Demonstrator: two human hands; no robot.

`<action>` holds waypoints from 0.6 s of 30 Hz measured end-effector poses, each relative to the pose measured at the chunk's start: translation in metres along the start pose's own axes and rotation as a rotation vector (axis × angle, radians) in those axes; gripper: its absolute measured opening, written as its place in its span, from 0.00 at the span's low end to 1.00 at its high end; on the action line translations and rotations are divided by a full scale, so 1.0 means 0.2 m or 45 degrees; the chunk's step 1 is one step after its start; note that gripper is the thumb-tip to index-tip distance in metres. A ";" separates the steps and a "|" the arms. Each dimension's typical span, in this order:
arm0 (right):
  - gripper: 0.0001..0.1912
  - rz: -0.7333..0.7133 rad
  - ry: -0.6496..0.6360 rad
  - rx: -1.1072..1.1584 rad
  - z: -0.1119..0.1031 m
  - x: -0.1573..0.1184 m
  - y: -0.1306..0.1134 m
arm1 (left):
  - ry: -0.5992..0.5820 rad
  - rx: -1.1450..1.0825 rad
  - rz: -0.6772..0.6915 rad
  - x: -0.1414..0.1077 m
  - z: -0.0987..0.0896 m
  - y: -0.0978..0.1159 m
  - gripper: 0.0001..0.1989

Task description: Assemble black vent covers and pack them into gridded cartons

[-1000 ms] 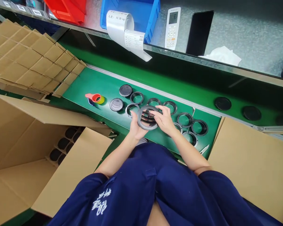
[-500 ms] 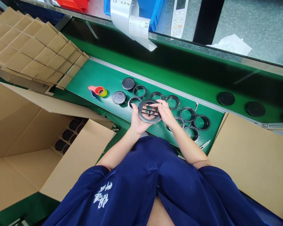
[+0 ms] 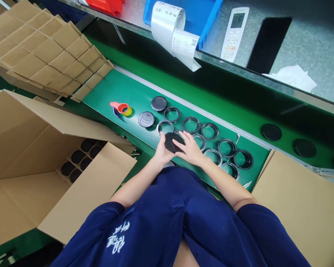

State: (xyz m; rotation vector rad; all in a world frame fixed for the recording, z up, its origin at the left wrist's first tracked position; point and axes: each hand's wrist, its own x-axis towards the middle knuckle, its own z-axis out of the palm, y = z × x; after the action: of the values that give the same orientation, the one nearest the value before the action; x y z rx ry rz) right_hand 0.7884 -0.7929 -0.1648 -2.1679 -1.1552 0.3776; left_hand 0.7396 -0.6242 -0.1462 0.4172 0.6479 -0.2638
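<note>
A round black air vent [image 3: 172, 142] is held in front of my body, its face a flat dark disc with the slats closed. My left hand [image 3: 162, 151] grips its left edge, thumb along the rim and fingers underneath. Over its right side lies my right hand [image 3: 192, 149], fingers on the face and rim, partly hiding it. Several open black rings [image 3: 209, 130] stand on the green bench around and beyond my hands. Two closed round vents [image 3: 146, 119] sit to the left of the rings.
A roll of tape [image 3: 124, 109] with a red holder lies on the bench [image 3: 105, 87]. At left, an open carton [image 3: 83, 200] contains black round parts in dividers; cardboard dividers [image 3: 44, 48] stand behind. Another cardboard box [image 3: 300, 200] is at right. A shelf above holds a remote control [image 3: 235, 35].
The vent's slats were open with gaps showing through; now its face is closed. My right hand has moved from the rim onto the face. The head view has shifted slightly.
</note>
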 end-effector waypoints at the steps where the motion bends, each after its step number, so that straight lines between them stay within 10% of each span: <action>1: 0.41 0.028 -0.058 0.015 0.03 0.03 0.01 | -0.004 0.005 -0.009 0.02 -0.03 0.00 0.36; 6: 0.57 0.170 -0.230 0.206 0.13 0.34 0.08 | 0.045 0.027 -0.019 0.08 -0.14 0.12 0.37; 13: 0.56 0.545 0.083 -0.244 0.21 1.04 0.42 | 0.424 0.602 0.347 0.16 -0.37 0.39 0.25; 18: 0.55 0.560 -0.049 -0.397 0.26 1.21 0.57 | 0.493 0.944 0.399 0.18 -0.54 0.44 0.20</action>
State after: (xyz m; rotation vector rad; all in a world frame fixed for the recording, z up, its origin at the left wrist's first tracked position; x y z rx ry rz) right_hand 0.9712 -0.6192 -0.2672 -2.7049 -0.7867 0.4510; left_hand 0.7425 -0.5004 -0.2205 1.2932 0.8400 -0.1143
